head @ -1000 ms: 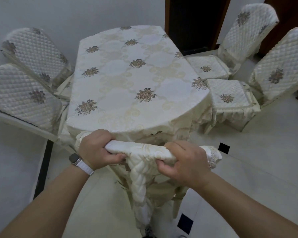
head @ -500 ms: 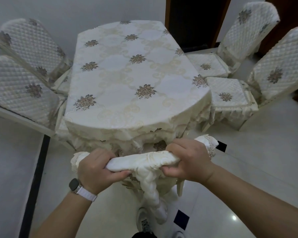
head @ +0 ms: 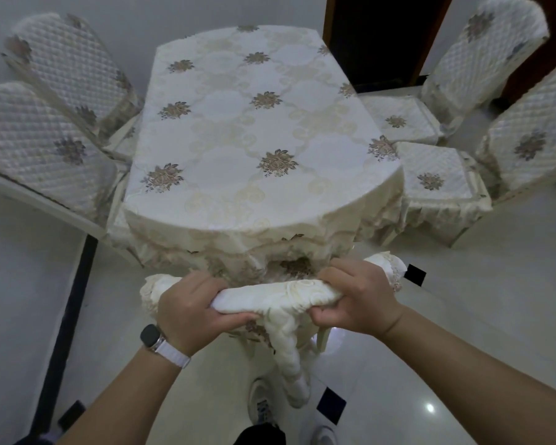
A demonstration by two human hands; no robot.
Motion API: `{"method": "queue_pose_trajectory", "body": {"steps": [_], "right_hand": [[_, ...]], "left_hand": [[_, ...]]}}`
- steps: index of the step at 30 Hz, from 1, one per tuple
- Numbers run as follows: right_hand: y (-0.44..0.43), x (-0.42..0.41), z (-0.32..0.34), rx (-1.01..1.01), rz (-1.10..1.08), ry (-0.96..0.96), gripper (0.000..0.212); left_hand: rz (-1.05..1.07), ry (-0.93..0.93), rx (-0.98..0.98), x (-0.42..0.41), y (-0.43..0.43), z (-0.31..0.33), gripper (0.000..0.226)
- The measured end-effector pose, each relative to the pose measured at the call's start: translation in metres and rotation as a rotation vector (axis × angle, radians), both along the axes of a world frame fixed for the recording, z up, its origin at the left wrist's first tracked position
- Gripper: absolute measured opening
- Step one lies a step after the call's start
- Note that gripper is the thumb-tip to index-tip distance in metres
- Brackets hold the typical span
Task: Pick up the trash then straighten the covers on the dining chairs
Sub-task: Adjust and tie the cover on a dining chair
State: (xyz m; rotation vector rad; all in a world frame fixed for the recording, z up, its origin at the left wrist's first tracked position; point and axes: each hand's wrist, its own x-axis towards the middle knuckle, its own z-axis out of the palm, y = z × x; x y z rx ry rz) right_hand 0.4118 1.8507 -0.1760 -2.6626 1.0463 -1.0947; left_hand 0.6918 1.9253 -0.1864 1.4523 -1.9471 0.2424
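A cream quilted chair cover [head: 276, 298] is bunched over the top rail of the near dining chair, right in front of me. My left hand [head: 193, 311], with a white-strapped watch on the wrist, grips the cover's left part. My right hand [head: 357, 300] grips its right part. A twisted length of the cover hangs down between my hands toward the floor. The chair's seat is hidden under the table's edge and the cloth.
A dining table [head: 260, 139] with a flowered cream cloth stands ahead. Two covered chairs [head: 42, 133] stand on its left and two more covered chairs [head: 523, 146] on its right. A dark doorway [head: 376, 36] is behind. My shoes [head: 264, 403] show on the white tiled floor.
The chair top with both hands on the cover has drawn back from the table edge toward me, and the view has dropped. Both grips stay the same.
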Motion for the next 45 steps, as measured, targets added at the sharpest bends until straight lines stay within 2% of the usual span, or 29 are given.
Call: {"method": "queue_pose_trajectory", "body": {"steps": [10,16,22,36,45], "right_hand": [[-0.016,-0.016,-0.007,0.111,0.070,0.061,0.032],[-0.003,-0.033,-0.006,0.225,0.156,0.151,0.037],[0.016,-0.043,-0.009,0.276,0.182,0.162,0.038],[0.063,-0.064,-0.036,0.331,0.204,0.188,0.041],[0.066,-0.076,-0.048,0.375,0.201,0.221,0.043]], "left_hand": [[0.016,-0.042,0.022,-0.021,0.003,-0.005,0.064],[-0.010,-0.070,0.070,-0.035,0.021,-0.012,0.063],[0.002,-0.091,0.108,-0.043,0.042,-0.014,0.061],[0.032,-0.086,0.160,-0.067,0.098,-0.034,0.061],[0.077,-0.093,0.219,-0.083,0.105,-0.041,0.062]]}}
